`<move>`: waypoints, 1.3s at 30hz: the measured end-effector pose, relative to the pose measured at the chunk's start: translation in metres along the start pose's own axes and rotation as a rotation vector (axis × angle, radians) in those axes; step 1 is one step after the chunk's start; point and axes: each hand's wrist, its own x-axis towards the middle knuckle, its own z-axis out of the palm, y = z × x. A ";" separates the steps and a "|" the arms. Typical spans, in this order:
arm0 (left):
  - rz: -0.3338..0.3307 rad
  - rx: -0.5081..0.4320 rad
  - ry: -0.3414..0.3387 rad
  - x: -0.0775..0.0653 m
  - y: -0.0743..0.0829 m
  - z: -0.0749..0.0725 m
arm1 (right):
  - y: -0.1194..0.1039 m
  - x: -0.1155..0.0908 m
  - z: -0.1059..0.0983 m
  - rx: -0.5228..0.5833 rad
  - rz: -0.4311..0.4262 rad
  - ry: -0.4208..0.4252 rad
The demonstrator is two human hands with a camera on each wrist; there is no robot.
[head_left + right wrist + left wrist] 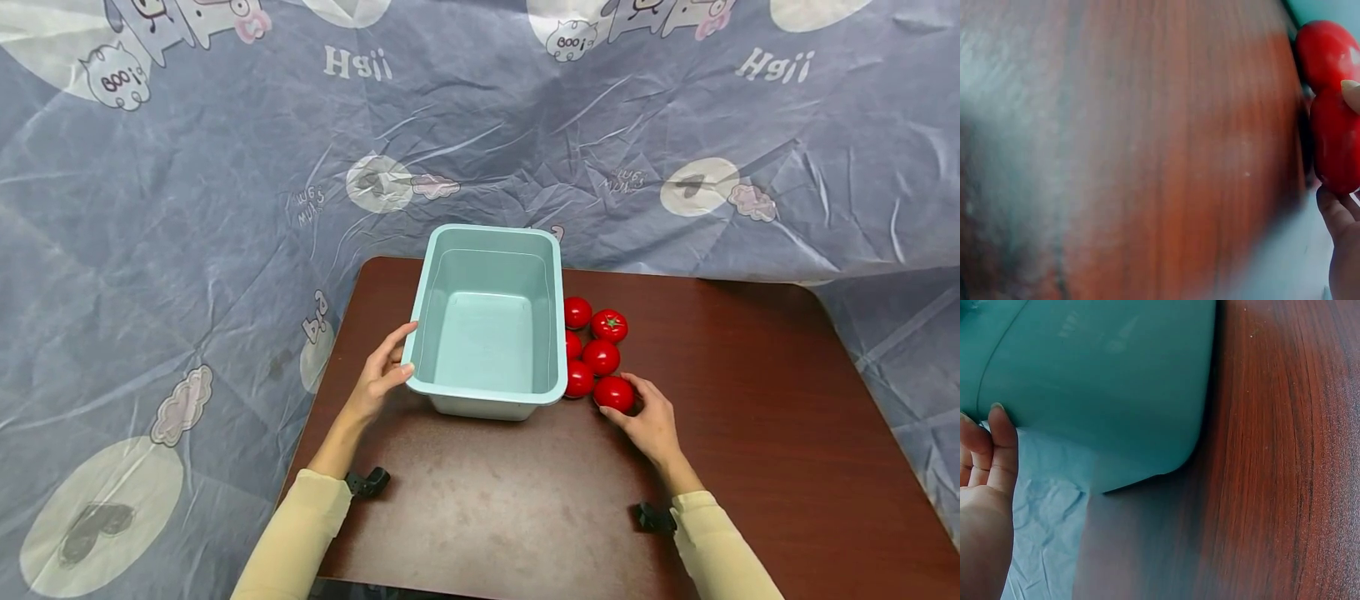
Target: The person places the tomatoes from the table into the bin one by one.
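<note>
A pale green plastic bin [491,342] stands on the table, its inside bare. My left hand [378,375] holds the bin's left rim near the front corner, thumb at the rim. In the left wrist view the left hand's fingertips [1000,419] meet the bin's outer wall [1116,394]. Along the bin's right side sit several red tomatoes [602,357], one showing a green stem top. My right hand [651,417] grips the nearest tomato [613,393] between thumb and fingers. In the right wrist view that tomato [1338,140] touches another tomato [1325,56].
The dark brown wooden table [750,400] extends to the right of the tomatoes and in front of the bin. A grey-blue printed cloth [525,133] hangs behind and beside the table. Each wrist carries a small black camera [367,482].
</note>
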 end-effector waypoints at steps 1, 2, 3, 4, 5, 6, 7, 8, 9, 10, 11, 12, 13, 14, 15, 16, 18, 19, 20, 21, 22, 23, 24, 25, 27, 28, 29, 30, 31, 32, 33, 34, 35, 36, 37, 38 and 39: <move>0.003 -0.003 -0.001 0.000 0.000 0.000 | -0.002 0.000 -0.001 0.001 0.000 0.004; 0.007 -0.007 -0.003 0.000 0.000 0.000 | -0.004 0.001 -0.003 0.008 0.003 0.009; 0.011 -0.011 -0.004 0.000 0.000 0.000 | -0.006 0.002 -0.004 0.023 0.005 0.013; 0.015 -0.015 -0.005 0.000 0.000 0.000 | -0.009 0.003 -0.006 0.043 0.009 0.017; 0.019 -0.019 -0.007 0.000 -0.001 0.000 | -0.012 0.005 -0.007 0.065 0.012 0.019; 0.021 -0.021 -0.007 0.000 -0.001 0.000 | -0.015 0.006 -0.009 0.090 0.015 0.021; 0.022 -0.024 -0.007 0.000 -0.001 0.000 | -0.018 0.008 -0.011 0.117 0.019 0.023; 0.023 -0.027 -0.007 0.000 -0.001 0.000 | -0.021 0.009 -0.012 0.137 0.019 0.023; 0.023 -0.028 -0.007 0.000 -0.001 0.000 | -0.024 0.010 -0.013 0.152 0.017 0.023; 0.023 -0.028 -0.008 0.000 -0.002 0.000 | -0.027 0.011 -0.014 0.165 0.016 0.022; 0.023 -0.026 -0.008 0.001 -0.002 0.000 | -0.031 0.012 -0.016 0.178 0.013 0.022; 0.022 -0.025 -0.008 0.001 -0.002 0.000 | -0.034 0.013 -0.017 0.188 0.009 0.021; 0.022 -0.023 -0.009 0.001 -0.002 0.000 | -0.038 0.013 -0.018 0.199 0.003 0.020; 0.025 -0.020 -0.010 0.001 -0.002 0.000 | -0.043 0.013 -0.020 0.212 -0.001 0.018; 0.026 -0.018 -0.009 0.002 -0.002 0.001 | -0.049 0.014 -0.022 0.224 -0.003 0.014; 0.028 -0.017 -0.007 0.002 -0.002 0.001 | -0.056 0.014 -0.025 0.238 -0.006 0.011; 0.028 -0.017 -0.007 0.002 -0.002 0.001 | -0.073 0.014 -0.031 0.253 -0.020 0.007; 0.029 -0.018 -0.006 0.001 -0.003 0.001 | -0.082 0.015 -0.034 0.262 -0.021 0.005; 0.027 -0.020 -0.005 0.001 -0.003 0.001 | -0.091 0.015 -0.038 0.267 -0.024 0.003; 0.024 -0.022 -0.002 0.001 -0.003 0.002 | -0.099 0.016 -0.041 0.268 -0.026 0.004; 0.023 -0.022 -0.001 0.001 -0.003 0.001 | -0.106 0.017 -0.044 0.273 -0.033 0.008; 0.020 -0.021 0.001 0.000 -0.004 0.001 | -0.112 0.018 -0.046 0.285 -0.041 0.012; 0.017 -0.020 0.003 0.000 -0.004 0.001 | -0.116 0.020 -0.047 0.304 -0.046 0.015; 0.014 -0.018 0.006 0.000 -0.004 0.001 | -0.121 0.022 -0.049 0.320 -0.055 0.019; 0.008 -0.009 0.007 0.000 -0.003 0.000 | -0.127 0.025 -0.050 0.346 -0.083 0.026; 0.005 -0.007 0.005 0.000 -0.003 0.000 | -0.130 0.027 -0.050 0.361 -0.100 0.029; 0.004 -0.005 0.001 0.000 -0.002 0.000 | -0.132 0.028 -0.051 0.372 -0.113 0.031; 0.004 -0.003 -0.003 0.000 -0.002 0.001 | -0.135 0.029 -0.053 0.379 -0.123 0.033; 0.003 -0.005 -0.007 0.001 -0.002 0.001 | -0.138 0.029 -0.054 0.380 -0.133 0.035; 0.005 -0.004 -0.010 0.001 -0.002 0.001 | -0.141 0.030 -0.055 0.379 -0.140 0.034; 0.009 -0.008 -0.012 0.001 -0.001 0.001 | -0.145 0.031 -0.057 0.380 -0.145 0.033; 0.010 -0.007 -0.013 0.001 -0.001 0.002 | -0.148 0.031 -0.058 0.384 -0.147 0.030; 0.016 -0.005 -0.015 0.001 -0.001 0.001 | -0.152 0.032 -0.059 0.386 -0.146 0.029; 0.017 -0.005 -0.013 0.001 -0.001 0.001 | -0.155 0.033 -0.060 0.389 -0.148 0.027; 0.018 -0.006 -0.011 0.001 -0.001 0.001 | -0.158 0.033 -0.061 0.388 -0.150 0.025; 0.023 -0.002 -0.010 0.001 -0.001 0.001 | -0.162 0.034 -0.062 0.391 -0.153 0.023; 0.023 -0.003 -0.009 0.001 -0.002 0.001 | -0.165 0.035 -0.063 0.392 -0.155 0.021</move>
